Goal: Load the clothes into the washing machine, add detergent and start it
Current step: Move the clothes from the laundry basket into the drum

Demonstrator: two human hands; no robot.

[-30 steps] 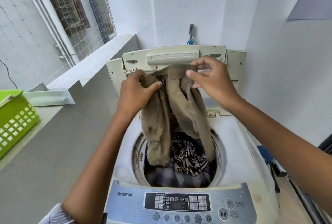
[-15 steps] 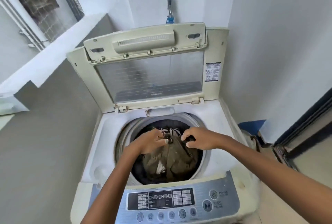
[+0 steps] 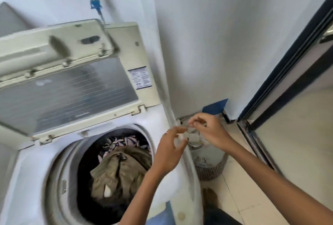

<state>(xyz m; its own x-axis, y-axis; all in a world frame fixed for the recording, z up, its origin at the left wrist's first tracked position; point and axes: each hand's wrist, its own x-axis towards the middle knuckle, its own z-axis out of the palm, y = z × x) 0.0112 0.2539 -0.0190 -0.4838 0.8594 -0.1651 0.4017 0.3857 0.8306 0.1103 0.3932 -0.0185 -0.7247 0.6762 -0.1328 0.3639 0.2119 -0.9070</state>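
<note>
With olive trousers (image 3: 119, 172) already in the drum (image 3: 59, 176), left hand (image 3: 169, 152) and right hand (image 3: 207, 131), fingers loosely curled, should lift the blurred pale item (image 3: 191, 137) beyond the washer's right edge; whether either holds it is unclear.

Home laundry corner, top-loading washing machine (image 3: 173, 179) with raised lid (image 3: 75, 73), clothes (image 3: 119, 170) in the drum, tiled floor (image 3: 252, 197), white walls (image 3: 225, 35), sliding door frame (image 3: 288, 73)

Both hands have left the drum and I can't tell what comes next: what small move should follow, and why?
Probably finish opening the small pale packet that the left hand and right hand pinch, beside the washing machine. The khaki garment already lies in the drum on the patterned cloth, and the lid is up. The packet is blurred; it may be detergent.
</note>
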